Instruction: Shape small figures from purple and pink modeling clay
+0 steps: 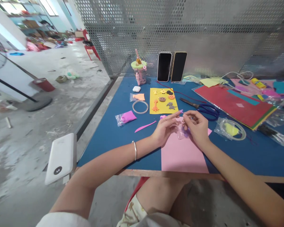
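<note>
My left hand (165, 130) and my right hand (197, 125) meet over a sheet of pink paper (183, 156). A small bit of purple modelling clay (181, 111) shows at the tips of both hands, beside my pinched right thumb and index finger. Below hangs a clear plastic bag (181, 133) with purple clay inside, against the curled lower fingers of my left hand; its exact hold is partly hidden. Left of the hands lie a pink clay knife (145, 126) and a pink lump (162, 117). Just beyond, a yellow sheet (152, 108) bears several clay animals.
Blue-handled scissors (209, 111) lie right of the yellow sheet. Further right are a red folder (234, 104) and a bagged ring (233, 130). Two phones (164, 66) and a cup (139, 74) stand against the perforated metal panel (142, 34). Packets of pink clay (129, 117) and orange clay (139, 97) lie left.
</note>
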Demonstrator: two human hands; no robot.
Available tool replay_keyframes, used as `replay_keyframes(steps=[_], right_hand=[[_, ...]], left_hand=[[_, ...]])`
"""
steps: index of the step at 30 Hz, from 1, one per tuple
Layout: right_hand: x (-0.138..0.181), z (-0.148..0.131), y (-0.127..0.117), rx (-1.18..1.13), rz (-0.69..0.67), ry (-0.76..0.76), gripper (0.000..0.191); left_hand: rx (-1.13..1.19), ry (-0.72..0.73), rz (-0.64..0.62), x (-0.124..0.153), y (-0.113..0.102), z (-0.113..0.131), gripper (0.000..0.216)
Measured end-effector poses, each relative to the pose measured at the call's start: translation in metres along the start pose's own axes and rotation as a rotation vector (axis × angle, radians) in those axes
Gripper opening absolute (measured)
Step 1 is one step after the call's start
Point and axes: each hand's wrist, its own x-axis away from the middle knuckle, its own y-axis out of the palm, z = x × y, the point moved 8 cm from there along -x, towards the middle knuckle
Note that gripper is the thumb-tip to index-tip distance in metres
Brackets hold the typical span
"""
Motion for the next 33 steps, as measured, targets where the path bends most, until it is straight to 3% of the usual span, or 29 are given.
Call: replay_keyframes(steps=[9, 26, 30, 33], right_hand=[[-0.002, 0.008, 0.001, 0.020, -0.030, 0.052, 0.027], [-0.004, 0.010, -0.001, -0.008, -0.006, 0.054, 0.023], [-0.003, 0.011, -0.001, -0.051, -0.014, 0.067, 0.021], [-0.004, 0.012, -0.002, -0.058, -0.004, 0.064, 0.021]], left_hand=[[-0.020, 0.002, -0.005, 0.000, -0.001, 0.000, 0.039], [-0.108, 0.008, -0.025, 0.000, -0.001, -0.001, 0.040], [-0.239, 0.096, 0.052, 0.002, -0.004, 0.006, 0.038], [-0.539, 0.219, 0.136, 0.006, -0.006, 0.020, 0.024]])
